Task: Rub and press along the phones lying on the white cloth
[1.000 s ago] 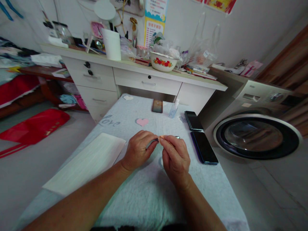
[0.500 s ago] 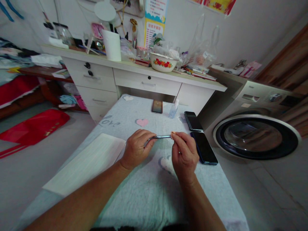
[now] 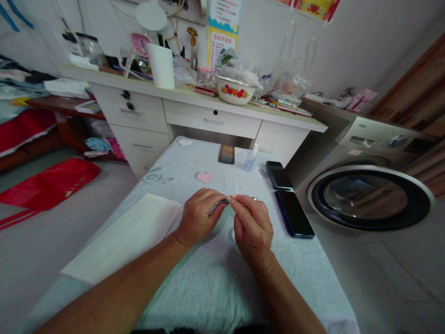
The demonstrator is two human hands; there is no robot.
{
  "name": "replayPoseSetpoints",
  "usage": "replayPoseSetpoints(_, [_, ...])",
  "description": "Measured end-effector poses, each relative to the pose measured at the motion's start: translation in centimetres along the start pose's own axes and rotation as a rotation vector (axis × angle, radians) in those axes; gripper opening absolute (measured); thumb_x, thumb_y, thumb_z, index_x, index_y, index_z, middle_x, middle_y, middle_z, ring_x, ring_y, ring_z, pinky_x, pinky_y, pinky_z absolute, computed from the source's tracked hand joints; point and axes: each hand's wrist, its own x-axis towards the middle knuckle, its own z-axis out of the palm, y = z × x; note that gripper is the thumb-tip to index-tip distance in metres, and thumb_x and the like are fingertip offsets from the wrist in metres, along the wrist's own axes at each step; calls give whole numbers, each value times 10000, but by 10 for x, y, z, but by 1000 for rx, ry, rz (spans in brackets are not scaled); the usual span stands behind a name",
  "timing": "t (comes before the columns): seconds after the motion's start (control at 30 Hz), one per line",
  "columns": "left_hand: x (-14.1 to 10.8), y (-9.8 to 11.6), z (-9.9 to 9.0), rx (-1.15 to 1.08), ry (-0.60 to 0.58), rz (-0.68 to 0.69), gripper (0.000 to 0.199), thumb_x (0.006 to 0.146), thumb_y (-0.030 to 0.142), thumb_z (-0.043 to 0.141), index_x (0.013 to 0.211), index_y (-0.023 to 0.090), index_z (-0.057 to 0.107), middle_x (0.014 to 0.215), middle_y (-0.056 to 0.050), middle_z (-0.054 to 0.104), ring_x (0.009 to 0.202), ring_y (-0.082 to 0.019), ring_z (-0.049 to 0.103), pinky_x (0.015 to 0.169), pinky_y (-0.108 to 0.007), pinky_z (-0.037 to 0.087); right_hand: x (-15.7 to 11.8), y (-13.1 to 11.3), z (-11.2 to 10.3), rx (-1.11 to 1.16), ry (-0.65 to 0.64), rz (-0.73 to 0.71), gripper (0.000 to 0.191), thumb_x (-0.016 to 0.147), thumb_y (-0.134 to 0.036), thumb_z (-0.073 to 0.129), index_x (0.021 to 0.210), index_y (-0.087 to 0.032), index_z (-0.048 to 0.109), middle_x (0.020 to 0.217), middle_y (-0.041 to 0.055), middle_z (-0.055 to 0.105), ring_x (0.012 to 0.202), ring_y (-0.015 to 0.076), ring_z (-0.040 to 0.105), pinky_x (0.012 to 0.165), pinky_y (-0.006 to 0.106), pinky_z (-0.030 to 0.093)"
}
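Note:
A thin, flat, shiny object [image 3: 222, 202] is held edge-on above the cloth-covered table [image 3: 194, 287]. My left hand [image 3: 200, 215] pinches its left end between thumb and fingers. My right hand [image 3: 253, 229] is closed at the object, its fingertips close to the left fingers, pinching something small and pale orange that is mostly hidden. The object's far end shows just beyond the right knuckles. To the right lie two dark phones, a smaller one [image 3: 279, 175] and a larger one [image 3: 295, 214]. A clear spray bottle [image 3: 250, 158] stands beyond my hands.
A pale folded sheet [image 3: 125, 236] lies at the left of the table. A small brownish blurred card [image 3: 227, 154] is near the far edge. Behind stands a white desk [image 3: 212, 118] with a floral bowl [image 3: 236, 90]; a washing machine [image 3: 368, 185] is on the right.
My right hand has moved left along the thin object, closer to my left hand, and now covers much of it. My left hand has barely moved.

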Motion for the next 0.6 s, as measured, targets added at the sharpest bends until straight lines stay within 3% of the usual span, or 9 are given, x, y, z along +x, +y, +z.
replayPoseSetpoints(0.4, [0,-3,0,10,35,-62,121,860,200,594,931,148,677,826,-57,678,785,-177,613,733,-308,495,1,16,-12,-75,73,115,387,843,-29,524,1119,-254,674,1060,73,645,960,187,618,846,366,530])
replayPoseSetpoints(0.6, [1,-4,-1,18,49,-89,112,866,217,595,913,156,676,825,-52,675,784,-171,620,718,-292,501,3,18,-12,28,110,279,292,868,-99,544,1077,-246,686,1024,65,647,940,171,625,835,338,527])
